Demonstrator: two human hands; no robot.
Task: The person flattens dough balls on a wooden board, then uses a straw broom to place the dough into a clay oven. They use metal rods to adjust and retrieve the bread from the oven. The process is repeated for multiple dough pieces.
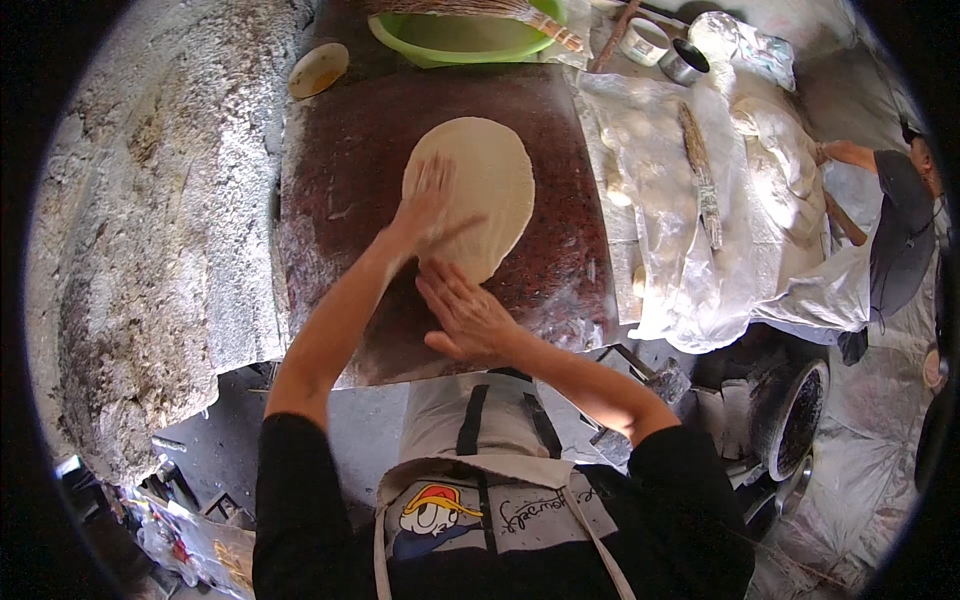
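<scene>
A flat oval sheet of dough lies on a dark reddish work board in front of me. My left hand is over the dough's left part, blurred, with its fingers stretched forward; whether it presses on the dough cannot be told. My right hand is at the near edge of the dough, palm down, fingers extended and thumb apart, holding nothing. Between the hands, a shadow crosses the lower part of the dough.
Beyond the board are a green basin with a straw brush across it and an oval dish. To the right, plastic sheeting bears another brush. Further right, a co-worker reaches to a large dough mass. A rough ledge stands left.
</scene>
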